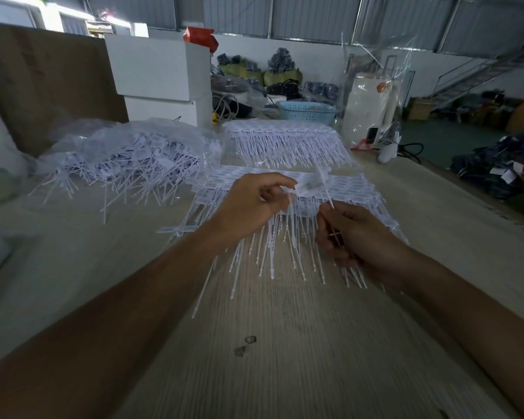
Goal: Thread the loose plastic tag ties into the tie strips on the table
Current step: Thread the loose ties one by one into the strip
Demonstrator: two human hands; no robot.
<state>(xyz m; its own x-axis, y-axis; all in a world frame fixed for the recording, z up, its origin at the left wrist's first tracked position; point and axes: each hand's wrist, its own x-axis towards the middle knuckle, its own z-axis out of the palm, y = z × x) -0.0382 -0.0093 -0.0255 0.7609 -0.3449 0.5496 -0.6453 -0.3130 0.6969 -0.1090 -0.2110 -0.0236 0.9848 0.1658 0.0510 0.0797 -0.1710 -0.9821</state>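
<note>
**Both hands on one loose tie over near strip stack**

L hand [256, 204] at frame ctr, slightly to 10 o'clock: thumb + fingers pinched together on the flat tag end of a loose tag tie [310, 184], held just above the near tie strips [330, 189]. Tag end is motion-blurred, exact finger contact hard to read. R hand [353, 234] at approx 3 o'clock of ctr, fingers curled, grip closed on the thin stem end of the same tie; the white tip pokes up from thumb/index toward 11 o'clock. A small cross-shaped bit shows inside the R palm, can't tell what it is.

Near tie strips lie on the wood-grain counter [285, 343] under + beyond both hands, flat tag heads in rows toward 12 o'clock, thin stems fanning toward the person at 6 o'clock. Second stack of tie strips [285, 137] further back at 12 o'clock, apart from the near one, same orientation.

Loose pile of tag ties [128, 167] at 10 o'clock, tangled, partly in/on a clear plastic bag [82, 137].

Bg: blue plastic basket [307, 111] at 12–1 o'clock behind far stack; white boxes [161, 68] stacked at 11 o'clock; brown board [43, 86] at far 10 o'clock. Two small dark marks [245, 344] on counter at 6 o'clock.
</note>
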